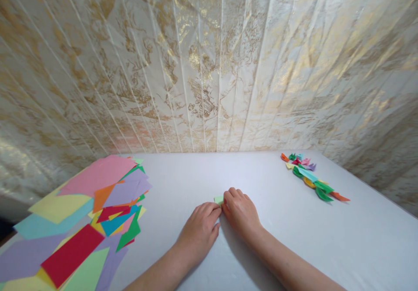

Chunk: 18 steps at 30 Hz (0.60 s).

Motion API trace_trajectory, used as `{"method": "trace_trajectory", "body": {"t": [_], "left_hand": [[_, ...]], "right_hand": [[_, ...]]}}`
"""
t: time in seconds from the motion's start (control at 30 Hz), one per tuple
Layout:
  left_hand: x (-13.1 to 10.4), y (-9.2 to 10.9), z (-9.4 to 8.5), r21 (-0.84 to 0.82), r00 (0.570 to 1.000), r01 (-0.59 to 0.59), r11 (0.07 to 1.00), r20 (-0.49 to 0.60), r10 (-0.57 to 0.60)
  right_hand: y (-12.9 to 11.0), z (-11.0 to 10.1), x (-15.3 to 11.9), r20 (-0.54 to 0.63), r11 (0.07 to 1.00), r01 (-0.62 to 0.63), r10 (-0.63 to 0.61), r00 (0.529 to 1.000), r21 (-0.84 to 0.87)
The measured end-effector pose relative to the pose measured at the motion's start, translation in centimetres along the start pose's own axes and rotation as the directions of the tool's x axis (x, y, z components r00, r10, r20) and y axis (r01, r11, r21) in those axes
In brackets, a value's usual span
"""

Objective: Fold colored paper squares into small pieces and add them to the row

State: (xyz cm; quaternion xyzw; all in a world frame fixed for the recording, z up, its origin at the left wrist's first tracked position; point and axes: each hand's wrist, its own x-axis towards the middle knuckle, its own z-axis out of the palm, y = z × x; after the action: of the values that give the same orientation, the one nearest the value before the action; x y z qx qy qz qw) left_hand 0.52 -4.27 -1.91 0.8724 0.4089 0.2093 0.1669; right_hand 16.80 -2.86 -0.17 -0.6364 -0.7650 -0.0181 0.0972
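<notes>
A small piece of light green paper [218,200] lies on the white table in front of me, mostly covered by my fingers. My left hand [201,226] rests at its near left side, fingers bent together with the tips at the paper's edge. Over the paper's right part curls my right hand [239,209], its fingers closed and pressing down on it. The fingertips of both hands nearly meet. How the paper is folded under them is hidden.
Loose coloured paper sheets overlap in a pile on the left, with a pink sheet [101,175] and a red sheet [72,255] on top. Several small folded paper pieces [307,174] sit at the back right of the white table [183,173]. A gold-patterned curtain [202,64] hangs behind.
</notes>
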Motion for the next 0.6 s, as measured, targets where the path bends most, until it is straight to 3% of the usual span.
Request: {"method": "trace_trajectory", "body": {"t": [0.6], "left_hand": [[-0.01, -0.16, 0.33, 0.046, 0.998, 0.055, 0.997, -0.029, -0.054]], "right_hand": [[-0.04, -0.01, 0.01, 0.016, 1.0, -0.02, 0.02, 1.0, -0.001]]}}
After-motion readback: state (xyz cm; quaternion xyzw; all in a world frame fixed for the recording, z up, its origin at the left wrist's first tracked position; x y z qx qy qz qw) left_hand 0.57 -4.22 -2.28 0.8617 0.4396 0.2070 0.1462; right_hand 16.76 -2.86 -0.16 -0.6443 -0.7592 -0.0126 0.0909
